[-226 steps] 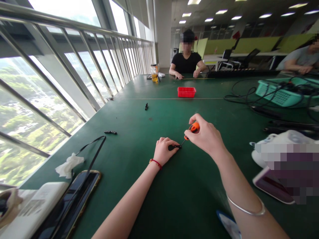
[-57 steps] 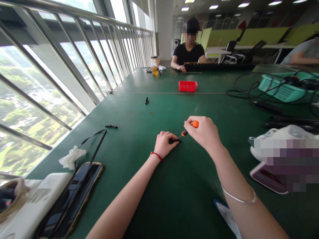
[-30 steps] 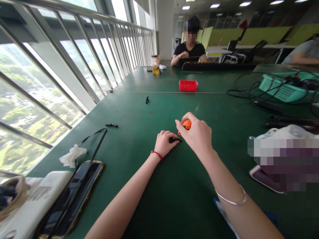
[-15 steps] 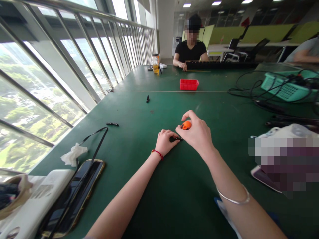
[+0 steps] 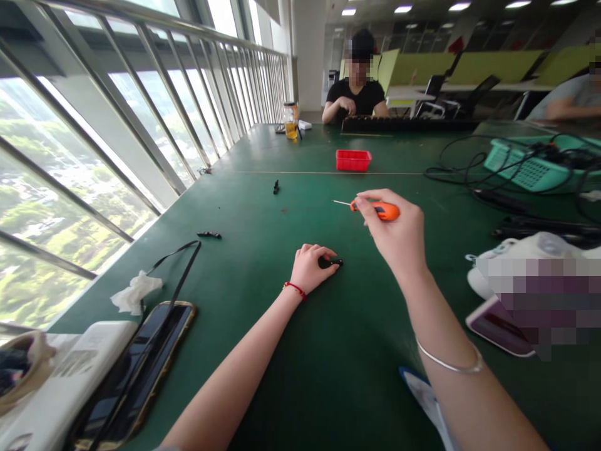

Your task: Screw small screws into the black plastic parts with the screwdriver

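My right hand (image 5: 399, 222) is closed around the orange and black handle of a screwdriver (image 5: 385, 211), raised above the green table. Its thin metal shaft points left, apart from everything else. Lower and to the left, my left hand (image 5: 312, 269) rests on the tabletop, thumb and fingers pinching a small black part (image 5: 334, 262). Much of that part is covered by the fingers, so its kind does not show. Two similar small black pieces lie beyond: one piece (image 5: 209, 235) to the left and another piece (image 5: 276, 186) farther up the table.
A red tray (image 5: 354, 161) stands ahead on the green table (image 5: 263, 351). At the right are a teal basket (image 5: 526, 169) with cables and a white bag-like item (image 5: 544, 244). A phone (image 5: 141, 376) lies at left. Across the table sits a person (image 5: 357, 94).
My right hand has lifted the screwdriver up and to the right, away from the black part, and its shaft now shows. My left hand stays in place. The person opposite has raised a hand.
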### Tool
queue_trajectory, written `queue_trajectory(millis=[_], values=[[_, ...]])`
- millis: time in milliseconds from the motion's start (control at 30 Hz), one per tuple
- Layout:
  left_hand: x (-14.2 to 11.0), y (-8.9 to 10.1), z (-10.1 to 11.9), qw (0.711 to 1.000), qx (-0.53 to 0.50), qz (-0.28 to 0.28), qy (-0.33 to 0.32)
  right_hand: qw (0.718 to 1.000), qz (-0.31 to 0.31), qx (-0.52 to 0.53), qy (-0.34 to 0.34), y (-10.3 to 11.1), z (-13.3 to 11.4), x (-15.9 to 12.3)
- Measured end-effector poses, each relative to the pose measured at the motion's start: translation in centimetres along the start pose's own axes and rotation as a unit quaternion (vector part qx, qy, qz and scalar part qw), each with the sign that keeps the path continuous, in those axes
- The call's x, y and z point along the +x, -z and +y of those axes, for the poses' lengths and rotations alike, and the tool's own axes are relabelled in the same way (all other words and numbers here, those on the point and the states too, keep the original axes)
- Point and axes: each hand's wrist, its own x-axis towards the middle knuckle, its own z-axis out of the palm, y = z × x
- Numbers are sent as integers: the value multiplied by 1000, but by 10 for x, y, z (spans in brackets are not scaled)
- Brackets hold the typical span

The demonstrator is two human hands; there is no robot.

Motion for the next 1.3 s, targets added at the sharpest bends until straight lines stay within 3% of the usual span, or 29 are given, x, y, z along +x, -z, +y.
queue_trajectory(millis=[167,267,333,433,567,733,1100,1300], values=[[0,1,2,1000,3,-4,-2,989,-114,-97,12,-11,22,7],[0,1,2,1000,2,-7,-5,967,-206,-147,-13,-23,52,-10],[1,0,1,1000,0,-4,-7,957,-233,-166,-38,-29,71,-28],[2,0,-1,1000,-7,8,-9,959,-234,-152,-49,-36,91,-55],[2,0,-1,999,-29,11,-27,961,-227,-150,-39,-44,98,-72],[1,-1,-2,997,-46,11,-53,965,-237,-111,-9,-45,102,-72],[2,9,-2,989,-129,-60,-36,962,-268,-59,3,-38,99,-72],[3,16,2,991,-102,-83,-21,962,-266,-55,11,-38,100,-73]])
